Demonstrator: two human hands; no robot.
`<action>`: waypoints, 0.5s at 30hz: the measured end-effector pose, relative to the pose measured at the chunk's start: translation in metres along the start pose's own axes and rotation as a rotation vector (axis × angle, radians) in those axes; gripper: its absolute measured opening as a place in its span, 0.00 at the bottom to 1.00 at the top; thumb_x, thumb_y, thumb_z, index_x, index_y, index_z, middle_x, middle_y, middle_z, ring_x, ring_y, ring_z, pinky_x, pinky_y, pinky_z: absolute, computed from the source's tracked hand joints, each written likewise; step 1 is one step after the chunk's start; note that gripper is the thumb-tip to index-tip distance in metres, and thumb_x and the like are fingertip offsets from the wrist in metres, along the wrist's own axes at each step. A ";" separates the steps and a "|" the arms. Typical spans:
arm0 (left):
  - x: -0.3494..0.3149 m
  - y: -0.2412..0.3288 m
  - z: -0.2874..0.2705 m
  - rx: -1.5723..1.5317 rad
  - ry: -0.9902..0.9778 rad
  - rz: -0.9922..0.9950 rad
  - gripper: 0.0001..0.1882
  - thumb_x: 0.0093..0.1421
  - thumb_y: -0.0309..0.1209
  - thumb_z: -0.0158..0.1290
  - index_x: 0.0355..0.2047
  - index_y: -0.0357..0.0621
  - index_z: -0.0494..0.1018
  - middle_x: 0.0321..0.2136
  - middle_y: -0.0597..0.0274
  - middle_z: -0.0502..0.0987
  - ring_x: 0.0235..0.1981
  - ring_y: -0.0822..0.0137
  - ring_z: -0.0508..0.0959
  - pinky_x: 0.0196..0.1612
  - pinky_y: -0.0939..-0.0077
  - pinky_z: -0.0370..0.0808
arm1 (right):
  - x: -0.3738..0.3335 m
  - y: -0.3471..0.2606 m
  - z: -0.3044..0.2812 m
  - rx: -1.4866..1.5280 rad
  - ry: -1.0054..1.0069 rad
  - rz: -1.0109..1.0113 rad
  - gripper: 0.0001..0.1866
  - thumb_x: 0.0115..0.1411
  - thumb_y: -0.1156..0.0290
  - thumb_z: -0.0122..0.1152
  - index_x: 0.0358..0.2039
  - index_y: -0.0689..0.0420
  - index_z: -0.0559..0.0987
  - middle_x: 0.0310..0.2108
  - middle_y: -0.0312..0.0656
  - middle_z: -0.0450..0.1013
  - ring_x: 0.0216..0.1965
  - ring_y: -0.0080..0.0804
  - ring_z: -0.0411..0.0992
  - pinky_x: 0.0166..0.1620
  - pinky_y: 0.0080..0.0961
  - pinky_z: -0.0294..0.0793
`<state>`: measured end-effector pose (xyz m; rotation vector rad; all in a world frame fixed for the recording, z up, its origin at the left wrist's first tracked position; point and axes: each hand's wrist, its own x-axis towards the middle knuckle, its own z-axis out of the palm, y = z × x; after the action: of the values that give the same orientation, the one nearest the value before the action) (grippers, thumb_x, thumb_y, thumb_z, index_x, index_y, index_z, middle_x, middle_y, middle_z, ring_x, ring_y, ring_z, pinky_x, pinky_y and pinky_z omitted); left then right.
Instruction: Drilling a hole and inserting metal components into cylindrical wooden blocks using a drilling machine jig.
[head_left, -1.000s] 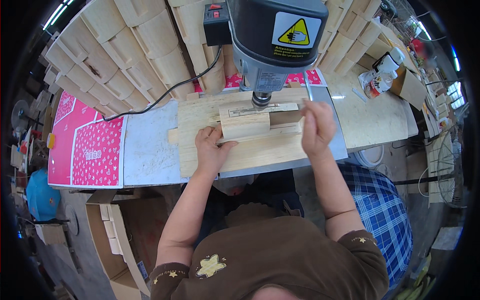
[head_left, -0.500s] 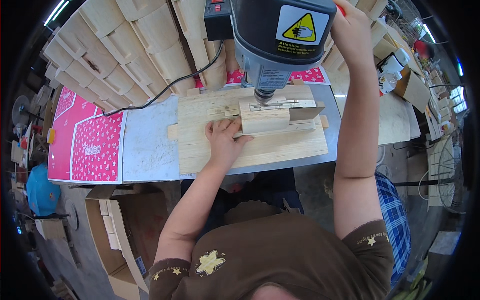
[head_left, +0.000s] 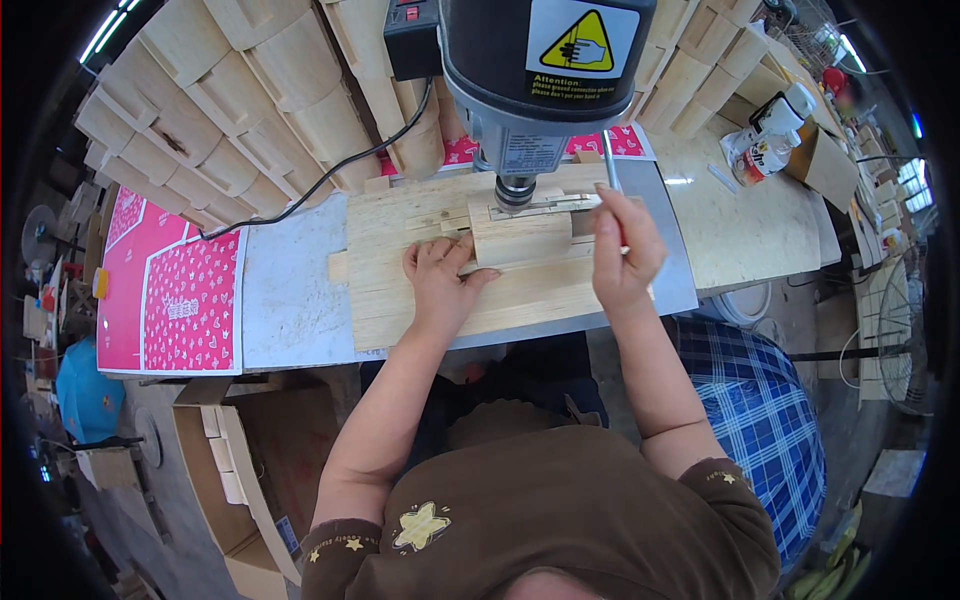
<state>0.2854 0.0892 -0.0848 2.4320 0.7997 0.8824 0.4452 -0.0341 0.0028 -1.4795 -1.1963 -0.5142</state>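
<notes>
A pale wooden block (head_left: 522,240) with a rounded front lies on a wooden board (head_left: 385,300) under the drill press (head_left: 520,90). My left hand (head_left: 445,280) holds the block's left end, fingers bent against it and thumb along its front edge. Just over the slotted metal strip on the block's top is the drill chuck (head_left: 514,193); whether the bit has entered cannot be seen. Right of the block, my right hand (head_left: 630,245) is closed around the end of the press's lever (head_left: 610,160), a bit of red showing at the fingers.
Stacks of similar wooden pieces (head_left: 220,120) stand behind and left of the press. A black cable (head_left: 330,175) crosses the table. Pink printed sheets (head_left: 190,305) lie at the left. A bottle (head_left: 765,160) stands at the right. Below the table edge is an open cardboard box (head_left: 215,480).
My right hand has swung down and toward me from high beside the press head, bringing the lever with it. The chuck has come lower over the block. My left hand stays put.
</notes>
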 end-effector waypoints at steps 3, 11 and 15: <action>0.000 0.001 0.001 -0.009 0.009 0.011 0.25 0.38 0.41 0.64 0.38 0.48 0.75 0.26 0.67 0.70 0.36 0.64 0.69 0.55 0.59 0.51 | -0.004 0.014 0.011 0.033 0.103 -0.115 0.10 0.48 0.81 0.54 0.34 0.62 0.77 0.21 0.40 0.71 0.19 0.31 0.67 0.27 0.26 0.65; -0.003 -0.002 -0.004 -0.027 0.001 -0.021 0.22 0.39 0.39 0.64 0.37 0.49 0.76 0.26 0.68 0.71 0.37 0.65 0.69 0.55 0.60 0.50 | 0.060 -0.025 -0.017 0.031 0.112 -0.140 0.07 0.52 0.78 0.54 0.33 0.63 0.75 0.19 0.41 0.70 0.20 0.28 0.68 0.26 0.22 0.66; 0.003 0.000 -0.006 -0.087 -0.069 -0.114 0.24 0.37 0.39 0.65 0.38 0.49 0.76 0.30 0.65 0.71 0.42 0.65 0.68 0.55 0.58 0.50 | 0.151 -0.025 -0.005 -0.103 0.038 0.018 0.10 0.60 0.71 0.49 0.37 0.63 0.75 0.19 0.34 0.67 0.21 0.19 0.64 0.27 0.17 0.63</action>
<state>0.2837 0.0921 -0.0791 2.3042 0.8470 0.7696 0.4837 0.0177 0.1413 -1.5593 -1.1408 -0.5968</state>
